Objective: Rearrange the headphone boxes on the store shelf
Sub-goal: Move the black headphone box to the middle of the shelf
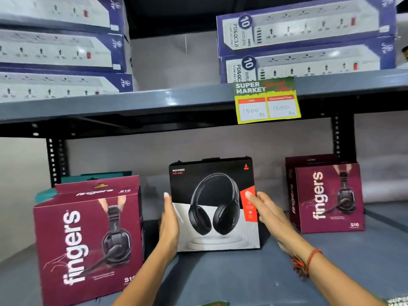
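Note:
A black headphone box (212, 204) with a red corner stands upright in the middle of the lower grey shelf (242, 272). My left hand (169, 221) presses flat against its left side and my right hand (268, 212) grips its right edge, thumb on the red panel. A maroon "fingers" headphone box (88, 237) stands to the left, close to the front edge. Another maroon "fingers" box (329, 197) stands to the right, further back, with a second maroon box partly hidden behind it.
Teal boxes (97, 176) peek out behind the left maroon box. Purple power-strip boxes (304, 38) are stacked on the upper shelf at right and at left (59, 49). A yellow price tag (268, 102) hangs from the upper shelf edge. Black uprights flank the bay.

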The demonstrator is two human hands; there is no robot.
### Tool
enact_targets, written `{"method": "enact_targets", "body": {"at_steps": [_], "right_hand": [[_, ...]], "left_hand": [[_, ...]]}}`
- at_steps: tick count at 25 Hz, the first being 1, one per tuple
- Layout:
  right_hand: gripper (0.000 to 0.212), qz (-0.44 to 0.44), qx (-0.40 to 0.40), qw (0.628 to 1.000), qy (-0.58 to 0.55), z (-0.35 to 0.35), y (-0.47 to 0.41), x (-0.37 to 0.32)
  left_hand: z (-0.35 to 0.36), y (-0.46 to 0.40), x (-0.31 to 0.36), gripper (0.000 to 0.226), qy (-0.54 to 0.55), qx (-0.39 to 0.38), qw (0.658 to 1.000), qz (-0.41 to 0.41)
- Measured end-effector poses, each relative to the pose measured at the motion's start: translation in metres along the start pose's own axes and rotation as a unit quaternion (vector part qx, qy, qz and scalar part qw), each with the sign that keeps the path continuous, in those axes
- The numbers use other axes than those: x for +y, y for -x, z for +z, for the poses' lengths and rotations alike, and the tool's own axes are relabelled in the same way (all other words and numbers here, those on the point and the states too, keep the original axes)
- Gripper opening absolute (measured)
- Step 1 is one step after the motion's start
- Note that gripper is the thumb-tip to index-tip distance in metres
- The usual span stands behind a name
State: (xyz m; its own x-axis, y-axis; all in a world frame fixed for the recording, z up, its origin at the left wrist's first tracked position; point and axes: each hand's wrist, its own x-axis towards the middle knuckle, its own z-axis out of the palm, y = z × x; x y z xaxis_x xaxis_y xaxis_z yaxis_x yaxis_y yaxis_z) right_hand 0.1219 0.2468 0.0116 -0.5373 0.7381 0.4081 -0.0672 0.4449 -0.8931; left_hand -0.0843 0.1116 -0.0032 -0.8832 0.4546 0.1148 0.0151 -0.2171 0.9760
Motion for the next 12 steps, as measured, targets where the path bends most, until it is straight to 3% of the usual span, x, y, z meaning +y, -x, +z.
{"method": "enact_targets", "body": {"at_steps": [4,8,10,12], "right_hand": [[0.026,-0.005,-0.002,1.0,-0.022,0.005,0.003,0.003],[0.044,0.008,0.012,1.0,-0.019,0.004,-0.001,0.004],[0.065,-0.051,0.079,0.996,0.009,0.008,0.003,-0.003],[0.072,-0.169,0.136,0.976,0.018,0.021,0.014,-0.025]], "left_hand": [[0.002,0.0,0.003,0.124,-0.001,-0.01,1.0,-0.006],[0.003,0.025,0.02,0.085,-0.003,-0.017,1.0,0.023],[0.003,0.038,0.032,0.063,-0.028,0.008,0.994,0.105],[-0.001,0.055,0.051,0.058,-0.068,0.032,0.972,0.224]]}}
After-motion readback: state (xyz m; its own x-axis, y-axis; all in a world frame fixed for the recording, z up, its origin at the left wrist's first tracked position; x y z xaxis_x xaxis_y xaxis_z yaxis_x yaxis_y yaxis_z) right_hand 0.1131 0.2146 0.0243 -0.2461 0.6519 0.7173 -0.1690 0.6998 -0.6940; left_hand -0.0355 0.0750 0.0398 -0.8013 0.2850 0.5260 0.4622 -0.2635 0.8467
